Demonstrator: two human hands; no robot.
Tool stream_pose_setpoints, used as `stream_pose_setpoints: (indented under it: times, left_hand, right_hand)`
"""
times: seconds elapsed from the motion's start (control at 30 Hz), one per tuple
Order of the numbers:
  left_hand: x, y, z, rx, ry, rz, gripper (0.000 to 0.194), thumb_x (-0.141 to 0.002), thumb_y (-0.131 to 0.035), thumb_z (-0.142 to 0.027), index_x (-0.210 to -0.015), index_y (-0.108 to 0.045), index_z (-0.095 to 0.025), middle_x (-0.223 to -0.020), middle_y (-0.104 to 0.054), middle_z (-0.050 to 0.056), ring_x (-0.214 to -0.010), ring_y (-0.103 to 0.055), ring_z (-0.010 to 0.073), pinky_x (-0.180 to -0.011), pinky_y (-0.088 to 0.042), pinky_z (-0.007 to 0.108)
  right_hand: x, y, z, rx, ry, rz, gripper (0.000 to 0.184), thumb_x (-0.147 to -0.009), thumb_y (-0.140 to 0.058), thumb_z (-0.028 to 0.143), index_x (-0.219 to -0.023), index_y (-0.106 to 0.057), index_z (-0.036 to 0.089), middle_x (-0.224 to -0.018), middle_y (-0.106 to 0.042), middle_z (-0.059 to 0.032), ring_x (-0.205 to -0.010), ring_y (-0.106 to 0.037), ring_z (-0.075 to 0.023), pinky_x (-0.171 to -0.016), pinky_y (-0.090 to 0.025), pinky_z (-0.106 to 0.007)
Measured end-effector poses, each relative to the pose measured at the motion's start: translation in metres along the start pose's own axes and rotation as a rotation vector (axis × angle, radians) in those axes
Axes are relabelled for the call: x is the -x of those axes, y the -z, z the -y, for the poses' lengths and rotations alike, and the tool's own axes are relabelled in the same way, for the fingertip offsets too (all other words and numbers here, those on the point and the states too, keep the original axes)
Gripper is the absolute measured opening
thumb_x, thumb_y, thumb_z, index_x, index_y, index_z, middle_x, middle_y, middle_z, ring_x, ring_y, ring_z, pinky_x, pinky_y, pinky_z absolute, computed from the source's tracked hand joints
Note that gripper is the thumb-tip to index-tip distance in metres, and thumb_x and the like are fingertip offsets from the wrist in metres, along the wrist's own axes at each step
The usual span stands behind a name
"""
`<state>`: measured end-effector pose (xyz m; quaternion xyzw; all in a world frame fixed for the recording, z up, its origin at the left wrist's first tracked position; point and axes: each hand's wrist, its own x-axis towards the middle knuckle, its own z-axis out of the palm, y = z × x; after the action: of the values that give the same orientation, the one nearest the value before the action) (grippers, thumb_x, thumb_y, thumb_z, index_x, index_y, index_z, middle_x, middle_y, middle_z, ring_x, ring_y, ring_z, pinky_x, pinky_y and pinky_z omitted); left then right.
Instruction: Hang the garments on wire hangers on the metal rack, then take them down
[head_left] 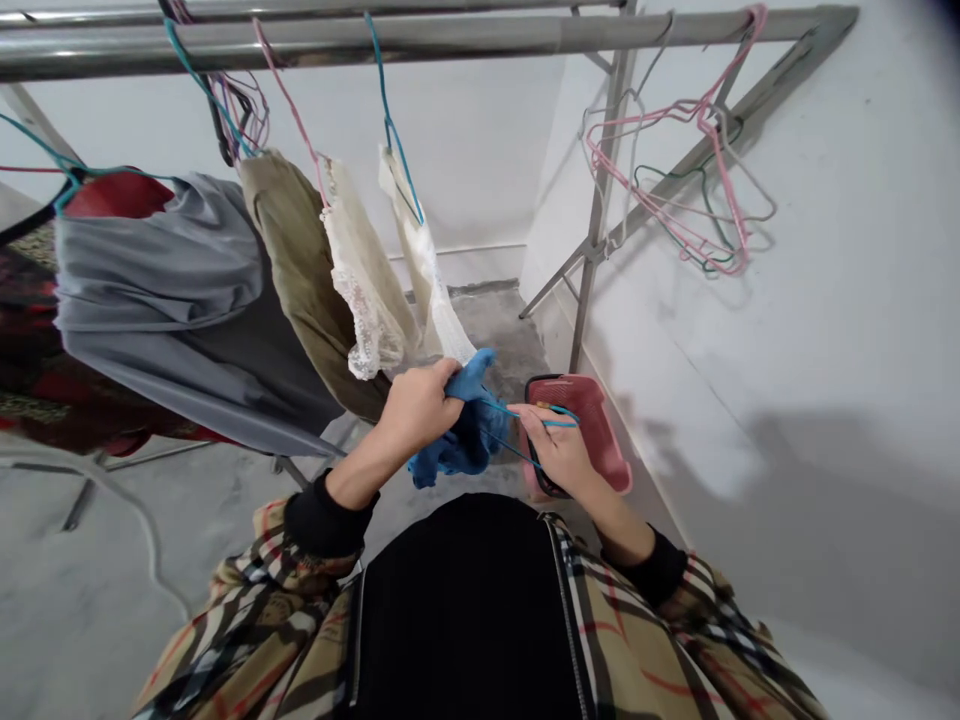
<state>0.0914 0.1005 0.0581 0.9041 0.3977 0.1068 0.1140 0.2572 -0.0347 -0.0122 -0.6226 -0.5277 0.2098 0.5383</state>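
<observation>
My left hand (pixel 420 403) grips a blue garment (pixel 465 440) by its upper edge, and the cloth hangs down in folds in front of me. A blue wire hanger (pixel 510 452) is pinched in my right hand (pixel 553 445), near its hook end. The hanger's other part runs left into the blue cloth, where some of it is hidden. Just beyond my hands, a white lace-like garment (pixel 442 310) hangs from another blue hanger (pixel 390 120) on the rail.
A metal rail (pixel 480 38) crosses the top. Left of my hands hang a cream lace garment (pixel 367 290), an olive garment (pixel 292 260) and a grey garment (pixel 165 270). Pink hangers (pixel 731 160) hang at right. A pink basket (pixel 606 425) stands on the floor beside the wall.
</observation>
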Motion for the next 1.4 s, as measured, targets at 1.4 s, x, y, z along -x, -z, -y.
stream_pose_setpoints:
  times: [1.4]
  left_hand:
    - [0.013,0.038,0.075,0.032,-0.085,-0.559,0.024,-0.084,-0.063,-0.047,-0.088,-0.074,-0.025,-0.068,-0.063,-0.002,-0.061,-0.055,0.0094,-0.057,-0.042,0.02]
  right_hand:
    - [-0.046,0.037,-0.066,-0.823,-0.477,-0.331,0.024,-0.054,-0.073,0.021,-0.078,-0.071,0.022,-0.073,-0.073,0.0043,-0.072,-0.066,-0.0149,-0.072,-0.051,-0.027]
